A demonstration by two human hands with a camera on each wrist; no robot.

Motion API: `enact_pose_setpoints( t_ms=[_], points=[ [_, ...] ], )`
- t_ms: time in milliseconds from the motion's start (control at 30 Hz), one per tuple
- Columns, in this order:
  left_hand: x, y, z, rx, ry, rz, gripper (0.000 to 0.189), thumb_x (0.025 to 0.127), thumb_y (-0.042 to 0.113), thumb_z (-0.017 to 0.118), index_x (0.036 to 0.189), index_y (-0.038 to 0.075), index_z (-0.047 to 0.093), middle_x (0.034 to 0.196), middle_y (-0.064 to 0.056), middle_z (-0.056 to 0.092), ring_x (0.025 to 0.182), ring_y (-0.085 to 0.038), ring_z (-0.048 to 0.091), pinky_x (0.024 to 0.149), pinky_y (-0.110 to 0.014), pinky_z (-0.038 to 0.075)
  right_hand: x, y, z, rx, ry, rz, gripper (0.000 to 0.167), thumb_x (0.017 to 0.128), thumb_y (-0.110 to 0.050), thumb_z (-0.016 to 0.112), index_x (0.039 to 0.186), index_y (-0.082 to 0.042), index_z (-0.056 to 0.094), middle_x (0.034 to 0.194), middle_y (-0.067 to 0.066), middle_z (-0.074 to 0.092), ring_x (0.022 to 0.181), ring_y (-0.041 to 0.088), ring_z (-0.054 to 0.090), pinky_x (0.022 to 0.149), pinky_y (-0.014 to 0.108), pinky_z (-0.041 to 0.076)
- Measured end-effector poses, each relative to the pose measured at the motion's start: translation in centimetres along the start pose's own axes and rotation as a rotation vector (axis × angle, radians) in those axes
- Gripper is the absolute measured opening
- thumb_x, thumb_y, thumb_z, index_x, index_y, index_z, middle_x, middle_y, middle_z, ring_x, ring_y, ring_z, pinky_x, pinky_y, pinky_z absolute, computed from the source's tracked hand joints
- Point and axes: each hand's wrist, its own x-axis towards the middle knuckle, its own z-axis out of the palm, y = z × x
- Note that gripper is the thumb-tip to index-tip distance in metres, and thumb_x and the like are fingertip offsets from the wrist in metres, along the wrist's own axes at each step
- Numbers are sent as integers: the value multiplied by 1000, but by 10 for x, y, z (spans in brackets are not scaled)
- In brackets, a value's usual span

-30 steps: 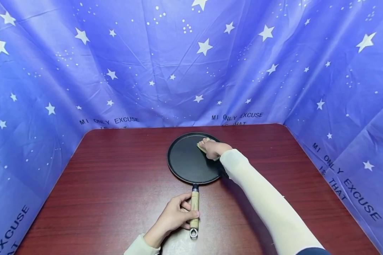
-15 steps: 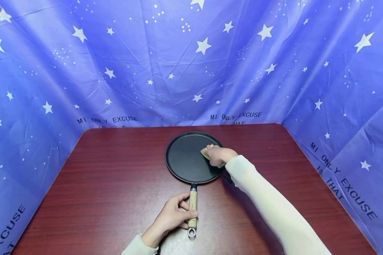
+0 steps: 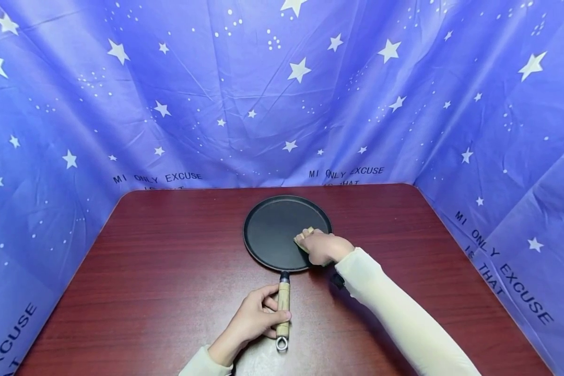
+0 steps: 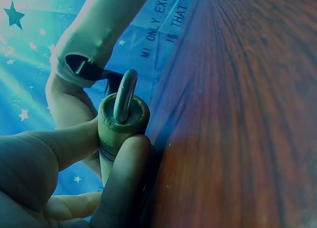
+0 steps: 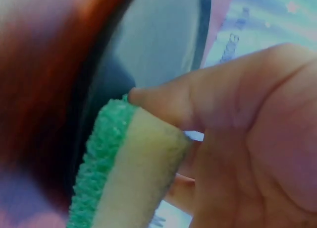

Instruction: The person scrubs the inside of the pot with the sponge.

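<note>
A round black flat pan (image 3: pixel 274 230) lies on the table, its wooden handle (image 3: pixel 284 300) pointing toward me. My left hand (image 3: pixel 254 316) grips that handle, thumb across the top; the left wrist view shows fingers around the handle's end (image 4: pixel 106 121) beside its metal hanging ring (image 4: pixel 126 96). On the right side of the pan, my right hand (image 3: pixel 321 246) holds a sponge against the surface. Up close in the right wrist view, the sponge (image 5: pixel 143 163) has a yellow body and a rough green layer facing the pan. The fingers pinch its edges.
The dark red wooden table (image 3: pixel 169 245) surrounds the pan. Blue star-printed curtains (image 3: pixel 244 94) hang along its back and both sides. A black strap piece (image 3: pixel 337 281) shows under the right sleeve.
My right hand has slid with the sponge from the pan's upper right toward me, down its right side. The left hand keeps its grip on the handle, and the pan stays nearly in place.
</note>
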Motion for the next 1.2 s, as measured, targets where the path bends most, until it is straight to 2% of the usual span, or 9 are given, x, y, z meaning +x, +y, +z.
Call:
enact_pose_setpoints(
  t_ms=[100, 400, 567, 700, 867, 1100, 1200],
  points=[
    [0, 0, 0, -7, 1, -4, 75, 87, 0, 83, 152, -9, 47, 90, -11, 61, 63, -16, 69, 48, -27, 62, -4, -9, 5, -32, 7, -19, 66, 101, 0, 55, 163, -8, 38, 171, 20, 25, 159, 38, 21, 124, 70, 30],
    [0, -1, 1, -28, -1, -9, 75, 87, -1, 82, 152, -9, 46, 90, -12, 61, 63, -17, 70, 50, -30, 64, -12, -33, 13, -49, -27, -83, 67, 100, 3, 54, 163, -15, 41, 172, 13, 28, 159, 33, 21, 126, 66, 29],
    [1, -1, 1, -6, -6, -4, 74, 87, -1, 82, 152, -9, 46, 90, -12, 62, 63, -16, 69, 49, -28, 63, -11, -45, 13, -36, -50, -134, 70, 98, 5, 54, 163, -19, 43, 172, 7, 29, 160, 29, 21, 128, 64, 25],
    [1, 0, 1, 10, -8, 5, 76, 87, 1, 82, 152, -11, 44, 90, -12, 62, 64, -15, 68, 47, -26, 61, -5, -52, 10, -37, -51, -168, 71, 98, 3, 54, 163, -21, 43, 172, 4, 29, 160, 27, 21, 130, 60, 24],
    [0, -1, 0, 12, -9, 5, 78, 87, 1, 82, 152, -12, 43, 91, -12, 61, 63, -15, 67, 47, -27, 62, 8, -59, 6, -25, -57, -189, 72, 98, 3, 55, 164, -23, 41, 173, 2, 27, 161, 25, 18, 132, 49, 23],
    [1, -1, 0, 3, -12, 6, 76, 87, 1, 82, 152, -11, 44, 92, -12, 60, 64, -16, 68, 48, -27, 62, 27, -69, 4, -53, -21, -190, 75, 101, 2, 57, 167, -23, 33, 175, 3, 19, 162, 23, 12, 131, 56, 24],
    [2, -1, 0, 8, -12, 2, 77, 87, 2, 82, 152, -11, 44, 92, -11, 60, 64, -15, 68, 48, -26, 62, 34, -71, 1, -62, -18, -180, 75, 102, 1, 57, 168, -23, 30, 176, 3, 17, 162, 22, 11, 132, 49, 22]
  ],
)
